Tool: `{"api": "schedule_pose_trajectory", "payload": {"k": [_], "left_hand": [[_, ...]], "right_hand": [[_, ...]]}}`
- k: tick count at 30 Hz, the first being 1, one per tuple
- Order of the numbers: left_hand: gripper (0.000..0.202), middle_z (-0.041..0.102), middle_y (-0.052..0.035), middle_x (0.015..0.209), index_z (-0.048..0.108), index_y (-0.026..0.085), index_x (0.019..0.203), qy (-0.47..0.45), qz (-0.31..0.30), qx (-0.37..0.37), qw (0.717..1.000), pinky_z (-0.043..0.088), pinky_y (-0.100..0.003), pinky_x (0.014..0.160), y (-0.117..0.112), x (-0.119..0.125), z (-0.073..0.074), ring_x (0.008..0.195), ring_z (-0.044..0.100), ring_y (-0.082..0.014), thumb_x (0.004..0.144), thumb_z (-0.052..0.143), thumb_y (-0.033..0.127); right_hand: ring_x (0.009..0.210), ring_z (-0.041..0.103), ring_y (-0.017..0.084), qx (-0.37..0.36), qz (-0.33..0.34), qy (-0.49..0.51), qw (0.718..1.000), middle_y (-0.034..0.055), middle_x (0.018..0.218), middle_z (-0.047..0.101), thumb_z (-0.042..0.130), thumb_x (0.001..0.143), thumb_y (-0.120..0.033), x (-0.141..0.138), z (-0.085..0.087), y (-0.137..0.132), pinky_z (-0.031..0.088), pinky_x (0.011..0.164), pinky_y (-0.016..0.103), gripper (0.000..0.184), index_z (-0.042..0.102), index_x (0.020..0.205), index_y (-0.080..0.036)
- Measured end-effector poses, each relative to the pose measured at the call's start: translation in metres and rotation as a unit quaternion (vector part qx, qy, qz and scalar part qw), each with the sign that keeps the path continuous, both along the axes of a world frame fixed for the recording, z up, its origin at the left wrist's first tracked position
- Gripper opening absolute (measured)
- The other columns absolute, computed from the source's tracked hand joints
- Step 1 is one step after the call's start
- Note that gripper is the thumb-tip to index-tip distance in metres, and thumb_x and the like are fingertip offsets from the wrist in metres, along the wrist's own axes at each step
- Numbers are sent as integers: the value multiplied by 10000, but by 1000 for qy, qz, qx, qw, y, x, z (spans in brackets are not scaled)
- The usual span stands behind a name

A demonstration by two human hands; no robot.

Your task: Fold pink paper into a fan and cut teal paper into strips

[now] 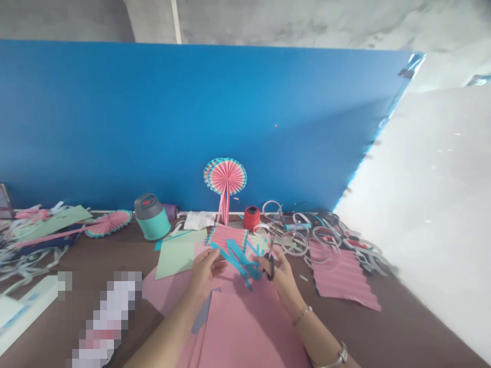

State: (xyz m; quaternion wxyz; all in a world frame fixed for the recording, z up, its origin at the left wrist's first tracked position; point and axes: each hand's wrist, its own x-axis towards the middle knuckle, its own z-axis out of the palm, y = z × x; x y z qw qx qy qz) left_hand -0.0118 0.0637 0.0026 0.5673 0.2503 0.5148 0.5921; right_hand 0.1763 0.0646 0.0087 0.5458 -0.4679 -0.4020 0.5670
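My left hand (205,270) pinches the near end of a bunch of blue paper strips (238,259) over a stack of pink paper sheets (245,327). My right hand (279,272) is closed round a pair of black-handled scissors (270,258), whose blades point away towards the strips. Just beyond my hands lies a pleated pink paper piece with a blue edge (228,236) on a pale green sheet (177,255).
A pink-and-blue paper fan on a stick (225,176) leans on the blue board (192,117). A teal flask (152,216), red thread spool (251,217), tape rings (294,243), pleated pink sheet (341,278) and another fan (109,223) lie on the brown table (399,327).
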Motion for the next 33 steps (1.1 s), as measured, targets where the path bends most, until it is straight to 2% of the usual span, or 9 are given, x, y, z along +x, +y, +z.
{"api": "schedule_pose_trajectory", "payload": {"k": [3,6,11,16,19,23,26,29,33], "left_hand": [[318,599,27,540,505,167,629,-24,-11,-2,1000,445,-158,433,-1,2,1,510,621,-106,575,743,370],[316,594,29,528,501,167,618,-23,-18,-1,1000,438,-155,417,-1,3,2,502,623,-110,575,748,359],[314,602,33,540,510,168,631,-17,-26,9,999,454,-150,444,-2,4,0,526,632,-105,602,742,378],[340,668,-14,609,564,162,709,42,-149,6,988,463,-172,469,-6,6,-2,532,633,-113,667,680,479],[338,700,-47,649,608,147,750,98,-185,-2,978,448,-159,489,-7,8,-4,502,626,-96,674,678,468],[336,683,-42,593,611,139,697,98,-151,18,983,470,-206,485,-5,7,-7,483,622,-127,654,682,465],[325,668,-34,589,591,139,642,71,-100,26,992,466,-206,464,-1,1,-5,506,624,-133,624,701,445],[298,664,-26,618,586,136,625,54,-65,34,996,457,-183,468,3,-6,-2,543,629,-120,604,723,400],[271,652,-17,600,580,137,625,48,-53,28,997,458,-179,469,6,-14,0,533,621,-111,611,724,366]], "right_hand": [[574,570,155,0,64,8,998,20,728,643,772,552,-366,-4,-6,-1,429,506,250,797,397,1232,-190],[484,512,120,-1,119,-2,993,-22,639,601,782,523,-331,-9,-13,-2,380,447,227,855,369,1257,-188],[432,431,82,-11,144,-40,989,-81,518,514,726,556,-266,-11,-15,-3,291,405,185,766,376,1228,-151],[436,409,71,-3,128,-27,991,-87,508,501,731,542,-265,-11,-12,-3,293,422,188,732,403,1183,-133],[436,399,67,0,135,-27,990,-87,517,498,735,550,-269,-11,-13,-3,286,427,188,732,402,1188,-139],[452,417,74,-4,150,-35,988,-79,542,508,732,558,-288,-11,-13,-4,300,441,194,717,409,1181,-141],[460,425,75,-16,172,-62,983,-78,541,495,749,547,-323,-7,-9,-5,300,441,192,631,491,1095,-147],[450,404,60,-36,234,-120,964,-74,525,479,748,573,-371,0,-2,-6,282,430,181,499,579,979,-135],[450,400,56,-51,319,-174,930,-50,536,524,756,577,-407,11,3,-6,283,429,180,502,630,969,-120]]}}
